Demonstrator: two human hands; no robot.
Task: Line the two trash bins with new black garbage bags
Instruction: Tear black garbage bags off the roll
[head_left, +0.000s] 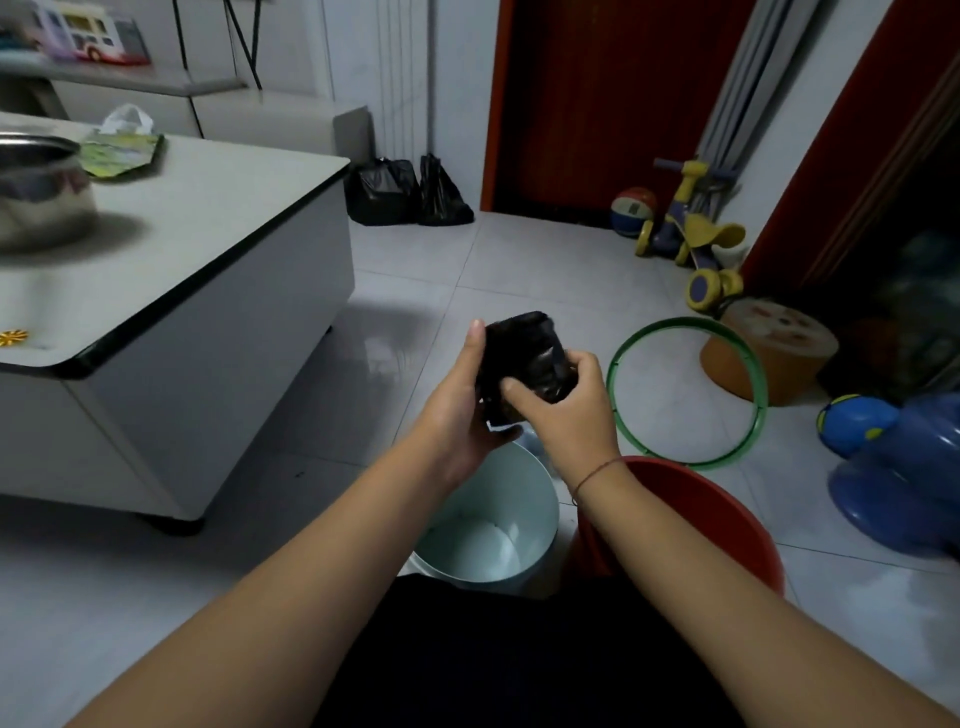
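Note:
A folded bundle of black garbage bags (524, 353) is held up in front of me over the floor. My left hand (467, 410) grips it from the left and underneath, thumb up along its side. My right hand (563, 410) pinches its lower right part with thumb and curled fingers. Below the hands stand two unlined bins side by side: a pale blue-white bin (535, 493) on the left and a red bin (727, 525) on the right, partly hidden by my right forearm.
A white low table (218, 218) with a metal pot (41, 192) stands at the left. Two full black bags (405, 192) sit by the far wall. A green hoop (758, 374), an orange stool (774, 353), a yellow ride-on toy (696, 234) and blue inflatables (904, 467) crowd the right.

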